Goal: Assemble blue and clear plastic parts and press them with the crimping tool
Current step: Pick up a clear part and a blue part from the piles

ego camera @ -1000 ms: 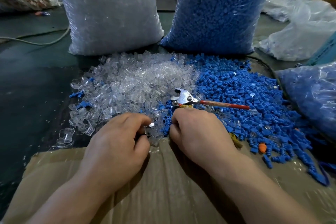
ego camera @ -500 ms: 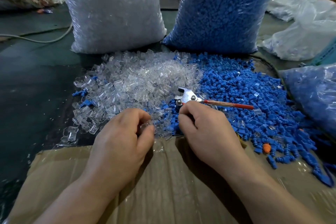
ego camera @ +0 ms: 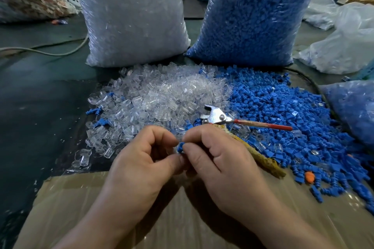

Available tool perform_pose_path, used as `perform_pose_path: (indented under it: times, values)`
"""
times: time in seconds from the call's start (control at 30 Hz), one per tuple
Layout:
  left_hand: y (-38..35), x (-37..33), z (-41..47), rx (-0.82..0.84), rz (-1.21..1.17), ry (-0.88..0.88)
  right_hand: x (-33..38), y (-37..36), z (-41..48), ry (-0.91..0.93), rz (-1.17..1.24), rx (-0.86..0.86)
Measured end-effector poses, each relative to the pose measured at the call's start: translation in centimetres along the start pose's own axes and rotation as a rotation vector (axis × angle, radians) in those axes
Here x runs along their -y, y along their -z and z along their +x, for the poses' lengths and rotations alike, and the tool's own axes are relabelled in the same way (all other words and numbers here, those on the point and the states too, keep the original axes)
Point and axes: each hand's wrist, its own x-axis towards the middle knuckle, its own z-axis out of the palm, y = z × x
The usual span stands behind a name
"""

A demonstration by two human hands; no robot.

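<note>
Both hands are raised over a cardboard sheet, fingers curled, with their thumbs and forefingers meeting on one small blue part. The left hand pinches it from the left and the right hand from the right. The part's short length runs near to far in the view, its far end leaning slightly right. It is too blurred to tell whether a clear piece sits with it.

One crimping tool lies just beyond the right hand, where the two loose piles meet. Its long axis runs left to right, with the metal head to the left and the red handle pointing right. A second, yellowish wrapped handle passes under the right hand.

On the dark counter are a heap of clear parts on the left and a heap of blue parts on the right. Behind them stand two tall plastic bags: a clear-parts bag labelled SJ-017 and a blue-parts bag. A third bag at the right edge also holds blue pieces.
</note>
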Motion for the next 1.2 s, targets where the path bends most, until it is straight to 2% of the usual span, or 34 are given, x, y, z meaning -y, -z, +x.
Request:
perform_pose_path:
  times: [0.1, 0.27, 0.37, 0.57, 0.73, 0.83, 1.07, 1.2]
  values:
    - [0.0, -0.3, 0.0, 0.02, -0.047, 0.0, -0.1, 0.0, 0.1, 0.062, -0.055, -0.027]
    - [-0.1, -0.9, -0.2, 0.014, 0.046, -0.031, -0.2, 0.0, 0.0, 0.121, -0.051, -0.096]
    - [-0.3, -0.9, -0.2, -0.01, 0.07, -0.021, -0.3, -0.1, 0.0, 0.131, -0.074, -0.051]
    - [-0.2, -1.8, -0.4, 0.053, -0.195, 0.043, -0.3, 0.3, 0.1, 0.173, -0.173, -0.012]
    - [-0.5, -1.8, -0.5, 0.043, -0.101, -0.001, -0.1, 0.6, 0.1, 0.161, -0.23, -0.058]
    - [-0.4, -1.7, -0.3, -0.019, -0.168, 0.039, -0.1, 0.8, 0.0, 0.16, -0.247, -0.091]
    - [-0.9, -1.8, -0.7, 0.011, -0.079, -0.011, -0.4, 1.1, 0.2, 0.17, -0.333, 0.063]
    - [-0.4, -1.3, -0.3, -0.07, -0.019, 0.001, -0.4, 1.3, 0.0, 0.179, -0.285, -0.05]
